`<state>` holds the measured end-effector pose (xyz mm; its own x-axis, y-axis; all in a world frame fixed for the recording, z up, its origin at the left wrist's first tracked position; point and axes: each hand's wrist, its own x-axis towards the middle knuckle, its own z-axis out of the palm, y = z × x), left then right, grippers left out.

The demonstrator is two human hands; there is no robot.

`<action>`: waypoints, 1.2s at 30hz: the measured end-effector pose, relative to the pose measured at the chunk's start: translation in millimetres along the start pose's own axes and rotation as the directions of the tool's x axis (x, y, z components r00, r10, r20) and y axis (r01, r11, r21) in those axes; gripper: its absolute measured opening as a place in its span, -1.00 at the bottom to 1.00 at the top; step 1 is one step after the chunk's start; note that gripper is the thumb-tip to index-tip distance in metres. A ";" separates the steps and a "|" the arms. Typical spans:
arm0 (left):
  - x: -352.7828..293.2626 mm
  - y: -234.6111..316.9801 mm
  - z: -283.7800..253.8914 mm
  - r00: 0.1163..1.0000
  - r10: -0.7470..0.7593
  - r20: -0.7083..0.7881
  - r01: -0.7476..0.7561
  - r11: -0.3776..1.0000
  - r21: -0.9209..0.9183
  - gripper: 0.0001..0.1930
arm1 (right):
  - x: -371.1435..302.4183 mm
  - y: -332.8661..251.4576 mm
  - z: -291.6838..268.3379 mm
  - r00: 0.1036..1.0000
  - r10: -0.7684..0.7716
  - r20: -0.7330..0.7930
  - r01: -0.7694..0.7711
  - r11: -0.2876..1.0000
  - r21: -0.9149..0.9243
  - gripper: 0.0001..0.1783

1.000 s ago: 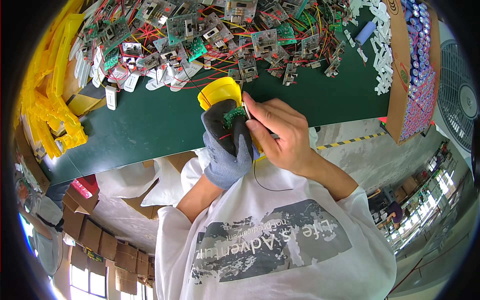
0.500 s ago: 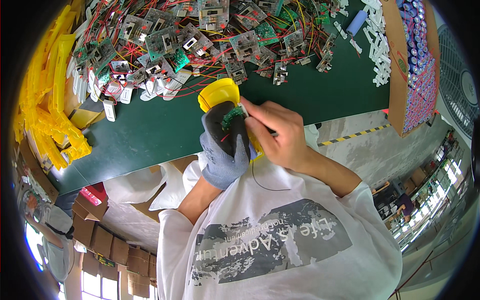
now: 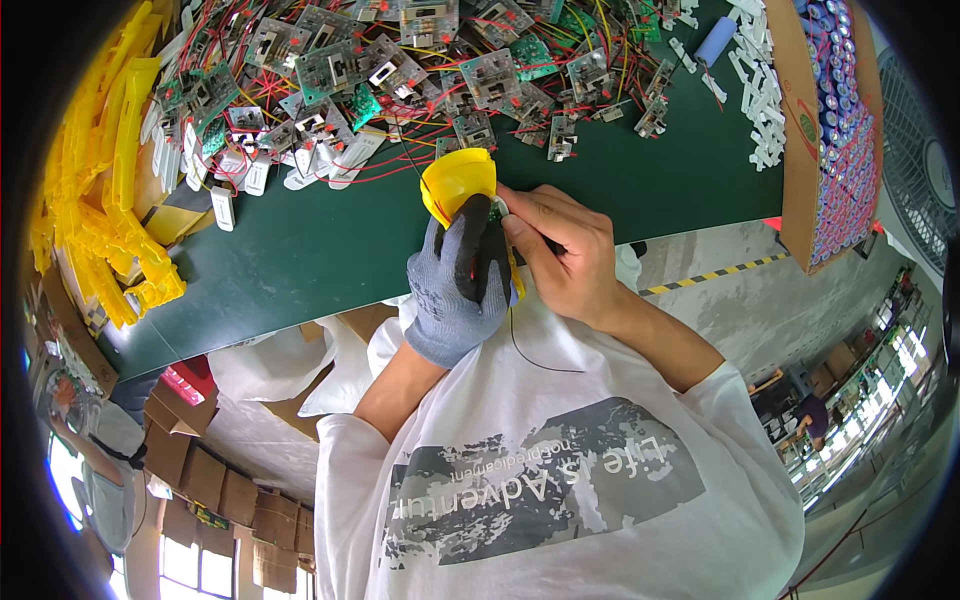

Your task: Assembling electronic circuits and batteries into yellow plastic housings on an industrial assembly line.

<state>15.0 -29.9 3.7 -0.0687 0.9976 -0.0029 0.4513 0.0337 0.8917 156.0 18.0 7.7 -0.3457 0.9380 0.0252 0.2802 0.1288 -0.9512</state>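
My left hand [image 3: 455,290], in a grey knit glove with dark fingers, is closed round a yellow plastic housing [image 3: 460,178] just in front of the table's near edge. The housing's wide, hollow end points away from me. Gloved fingers reach into it and cover most of its inside. At its right side my bare right hand [image 3: 572,255] pinches a small whitish piece [image 3: 502,206] between thumb and forefinger, against the housing. A thin black wire [image 3: 530,357] hangs from the housing's lower end over my shirt. Another dark wire runs from its far end toward the boards.
A heap of circuit boards [image 3: 490,80] with red and yellow wires covers the far side of the green table [image 3: 300,285]. Yellow plastic shells [image 3: 95,210] pile up at the left. White strips [image 3: 765,100], a blue cylindrical cell [image 3: 715,42] and a carton [image 3: 795,200] of cells lie right.
Both hands and the housing have shifted slightly right, and the housing has turned a little. The green board visible between my gloved fingers earlier is now mostly covered by them.
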 end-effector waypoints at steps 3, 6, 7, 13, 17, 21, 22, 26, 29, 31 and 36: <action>-0.3 -5.4 -3.0 1.000 0.007 0.017 -0.007 0.999 -0.032 -0.49 | 1.4 4.6 3.3 0.998 -0.070 -0.006 0.070 0.997 0.015 -0.65; 13.0 1.2 -2.1 0.998 0.040 0.056 -0.038 0.999 -0.022 -0.51 | 2.7 5.0 -7.3 0.990 -0.140 -0.016 0.140 0.990 -0.004 -0.59; 18.4 7.5 4.8 0.995 0.092 0.047 -0.091 0.996 -0.025 -0.53 | 3.1 5.4 -18.8 0.982 -0.189 -0.025 0.188 0.982 -0.024 -0.54; 1.2 22.3 -4.3 0.972 -0.233 0.025 0.221 0.875 -0.430 -0.74 | -16.2 15.8 10.6 0.968 -0.250 -0.007 0.250 0.966 0.062 -0.38; 66.7 33.6 14.6 0.989 0.089 -0.116 -0.115 0.963 -0.243 -0.74 | -28.0 11.8 21.3 0.951 -0.294 -0.101 0.310 0.910 0.275 -0.56; 100.0 109.8 7.8 0.921 0.371 -0.120 -0.367 0.929 0.049 -0.73 | -40.0 13.4 -25.8 0.934 0.042 -0.354 0.086 0.937 0.338 -0.70; 123.5 123.8 4.9 0.946 0.313 -0.081 -0.320 0.941 -0.108 -0.71 | -24.4 10.4 -30.7 0.926 -0.123 -0.356 0.241 0.920 0.310 -0.62; 226.2 138.9 2.3 0.982 0.023 -0.187 -0.132 0.793 -0.594 -0.67 | -4.1 17.0 -15.1 0.934 0.027 -0.356 0.190 0.805 0.561 -0.59; 305.5 132.7 22.2 0.959 0.045 -0.280 -0.197 0.818 -0.541 -0.57 | 0.9 -1.8 -43.2 0.900 0.014 -0.435 0.276 0.755 0.595 -0.57; 359.3 111.4 38.5 0.968 -0.010 -0.251 -0.128 0.841 -0.525 -0.54 | 10.0 -50.1 -75.3 0.832 -0.094 -0.547 0.460 0.668 0.585 -0.48; 438.8 82.0 68.3 0.971 -0.058 -0.234 0.006 0.976 -0.219 -0.63 | 42.6 -147.4 -152.7 0.462 -0.613 -0.641 0.847 0.091 0.524 -0.02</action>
<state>82.6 414.7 44.7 -0.3010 0.9522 0.0510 0.2455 0.0258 0.9691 236.7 88.1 195.9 0.2423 0.5611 0.7915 -0.7365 0.6374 -0.2264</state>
